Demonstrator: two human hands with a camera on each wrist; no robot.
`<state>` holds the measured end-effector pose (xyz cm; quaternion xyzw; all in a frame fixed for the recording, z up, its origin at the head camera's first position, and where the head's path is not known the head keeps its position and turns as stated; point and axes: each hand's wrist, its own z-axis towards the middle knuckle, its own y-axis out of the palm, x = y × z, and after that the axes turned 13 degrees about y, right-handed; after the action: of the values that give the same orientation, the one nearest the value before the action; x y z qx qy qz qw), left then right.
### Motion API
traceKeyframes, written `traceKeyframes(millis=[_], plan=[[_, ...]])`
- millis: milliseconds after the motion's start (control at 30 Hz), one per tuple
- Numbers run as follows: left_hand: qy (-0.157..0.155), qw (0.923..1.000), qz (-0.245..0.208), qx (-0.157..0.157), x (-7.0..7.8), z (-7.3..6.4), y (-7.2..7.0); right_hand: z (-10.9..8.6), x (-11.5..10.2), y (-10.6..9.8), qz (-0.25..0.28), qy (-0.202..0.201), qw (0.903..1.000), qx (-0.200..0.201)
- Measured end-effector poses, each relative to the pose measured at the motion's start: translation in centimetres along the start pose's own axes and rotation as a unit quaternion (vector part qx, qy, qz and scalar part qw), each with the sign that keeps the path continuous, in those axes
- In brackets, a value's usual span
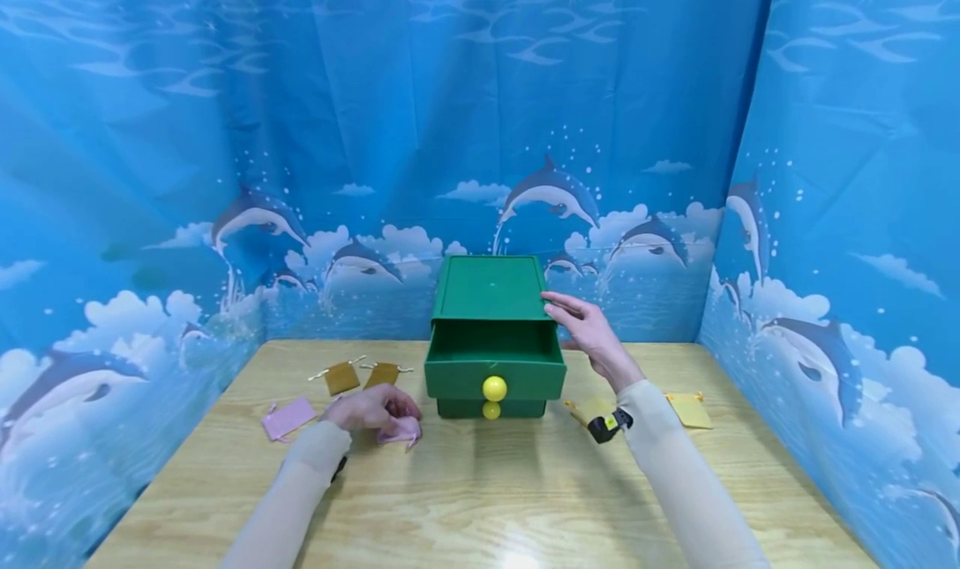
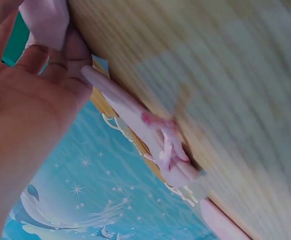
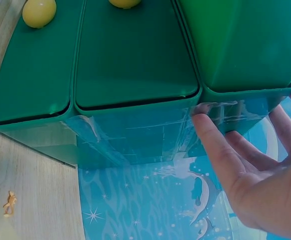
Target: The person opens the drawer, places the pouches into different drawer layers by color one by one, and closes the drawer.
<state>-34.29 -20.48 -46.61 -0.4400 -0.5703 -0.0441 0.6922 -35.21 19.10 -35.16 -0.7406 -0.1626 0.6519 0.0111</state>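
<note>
Left hand (image 1: 373, 407) pinches pink pouch (image 1: 402, 430) left of green drawer unit (image 1: 491, 287); pouch's contact with table (image 1: 570, 511) unclear. Right hand (image 1: 590, 332), straight-fingered, touches unit's right side. Upper drawer (image 1: 459, 380) pulled out.

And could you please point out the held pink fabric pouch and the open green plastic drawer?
Held pink fabric pouch (image 1: 405, 430): head view, uncovered lower part.
Open green plastic drawer (image 1: 459, 381): head view, front panel.

Bright, even light fills the head view, with white glare by the near edge of the worktop (image 1: 450, 511) and soft shadows before the drawer unit (image 1: 491, 290), while the left wrist view looks dimmer and blurred and, in the right, pale glints streak clear tape (image 3: 223, 110).
</note>
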Motion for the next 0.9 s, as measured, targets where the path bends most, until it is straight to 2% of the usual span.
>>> traceKeyframes(millis=[200,400,567,700,767,900], plan=[[0.017,0.9998,-0.001,0.002,0.1,0.1,0.1,0.0,0.0,0.0,0.000,0.002,1.0000,-0.001],[0.041,0.9989,0.020,0.007,-0.1,0.0,0.0,0.3,0.3,-0.1,0.001,0.004,1.0000,-0.001],[0.068,0.9963,0.035,0.039,-0.1,-0.2,-0.3,0.2,0.2,0.0,-0.001,0.005,1.0000,0.001],[0.085,0.9936,0.041,0.063,0.5,-0.5,-0.8,0.2,0.1,-0.1,-0.002,0.006,1.0000,0.001],[0.080,0.9928,0.043,0.078,0.9,-0.7,-1.0,0.2,0.1,-0.1,-0.002,0.005,1.0000,0.002],[0.068,0.9920,0.019,0.104,1.4,-1.0,-1.4,0.2,0.1,-0.2,-0.001,0.005,1.0000,0.004]])
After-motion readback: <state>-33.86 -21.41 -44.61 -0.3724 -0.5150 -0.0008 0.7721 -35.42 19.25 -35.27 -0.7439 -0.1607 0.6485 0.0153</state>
